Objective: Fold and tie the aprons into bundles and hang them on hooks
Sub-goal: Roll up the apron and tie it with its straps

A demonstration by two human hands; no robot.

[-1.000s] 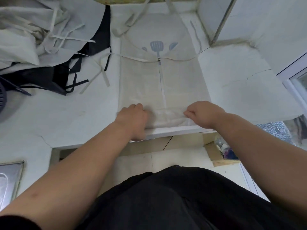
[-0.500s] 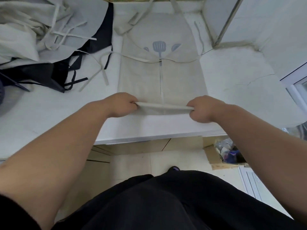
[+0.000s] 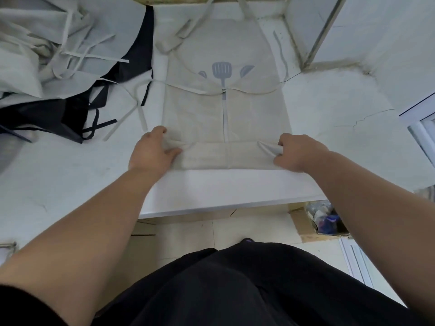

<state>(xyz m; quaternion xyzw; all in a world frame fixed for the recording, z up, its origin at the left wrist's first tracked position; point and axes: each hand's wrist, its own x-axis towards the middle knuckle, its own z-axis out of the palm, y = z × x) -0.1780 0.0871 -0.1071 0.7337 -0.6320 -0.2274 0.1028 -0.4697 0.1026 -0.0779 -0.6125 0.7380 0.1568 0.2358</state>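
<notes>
The apron (image 3: 223, 114) lies flat at centre frame on the counter (image 3: 235, 189), its near end folded into a band. It looks light, soft and floppy, so it is best held at the band's ends. The left hand (image 3: 150, 154) grips the left end and the right hand (image 3: 299, 152) pinches the right corner, both arms reaching forward.

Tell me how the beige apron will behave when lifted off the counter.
Likely floppy: the beige apron lies flat and folds softly where the left hand and right hand hold it. Probably light, since thin cloth curls at the pinched corner. Its loose ties would probably dangle.
</notes>
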